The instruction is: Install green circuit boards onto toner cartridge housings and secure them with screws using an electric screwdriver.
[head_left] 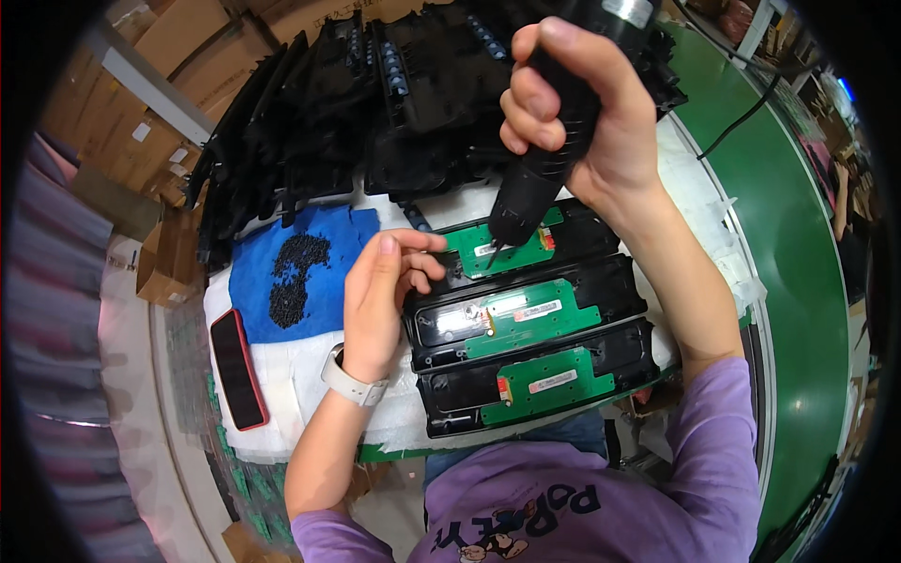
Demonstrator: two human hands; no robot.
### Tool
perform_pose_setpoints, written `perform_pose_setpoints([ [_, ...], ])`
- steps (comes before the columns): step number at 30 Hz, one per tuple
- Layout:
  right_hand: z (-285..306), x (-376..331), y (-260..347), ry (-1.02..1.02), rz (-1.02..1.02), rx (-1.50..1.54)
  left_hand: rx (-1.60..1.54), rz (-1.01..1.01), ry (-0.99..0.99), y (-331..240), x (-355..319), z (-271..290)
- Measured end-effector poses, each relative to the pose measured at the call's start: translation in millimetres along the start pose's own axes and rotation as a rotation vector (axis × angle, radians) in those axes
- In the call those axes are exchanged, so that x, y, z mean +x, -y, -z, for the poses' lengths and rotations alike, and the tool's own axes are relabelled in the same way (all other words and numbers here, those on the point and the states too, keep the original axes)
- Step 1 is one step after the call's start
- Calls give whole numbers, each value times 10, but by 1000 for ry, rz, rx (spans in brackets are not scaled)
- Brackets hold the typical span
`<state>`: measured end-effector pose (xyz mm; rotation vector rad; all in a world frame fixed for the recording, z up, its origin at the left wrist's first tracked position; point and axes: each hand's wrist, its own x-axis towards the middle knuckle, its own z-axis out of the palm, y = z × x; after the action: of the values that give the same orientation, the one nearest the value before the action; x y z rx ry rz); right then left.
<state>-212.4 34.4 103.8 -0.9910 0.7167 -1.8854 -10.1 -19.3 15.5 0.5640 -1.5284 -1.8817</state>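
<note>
My right hand (pixel 601 113) is wrapped round a black electric screwdriver (pixel 535 183). The tool tilts down and left, its thin bit at the green circuit board (pixel 511 251) in the farthest of three black plastic housings (pixel 587 225). Bent over the left end of that same housing is my left hand (pixel 385 281), its index finger stretched towards the board's edge. Nearer to me lie the middle housing (pixel 615 286) and the nearest housing (pixel 629 352), parallel to the first. Each carries a green board, the middle one (pixel 572 324) and the nearest one (pixel 596 375), with a white label.
Left of the housings, a blue cloth (pixel 253 272) bears piles of small black screws (pixel 291 281). A red-edged phone (pixel 239 371) lies near the table's left edge. Many black plastic parts (pixel 422 113) are heaped at the back. A green surface (pixel 798 281) runs along the right.
</note>
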Motion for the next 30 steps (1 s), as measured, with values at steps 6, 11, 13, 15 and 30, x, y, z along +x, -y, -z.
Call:
perform_pose_setpoints([
  [6,178,88,-42,55,131,-398,43,-30,-40,25,-8,-3],
  [11,196,102,-100,70,126,-405,2,13,-70,-13,4,55],
  [13,206,105,-97,65,134,-419,9,41,-159,-55,20,-40],
  [15,215,107,-97,62,144,-429,-2,109,-57,-121,3,69],
  [30,153,144,-180,102,79,-455,163,173,-94,-69,87,111],
])
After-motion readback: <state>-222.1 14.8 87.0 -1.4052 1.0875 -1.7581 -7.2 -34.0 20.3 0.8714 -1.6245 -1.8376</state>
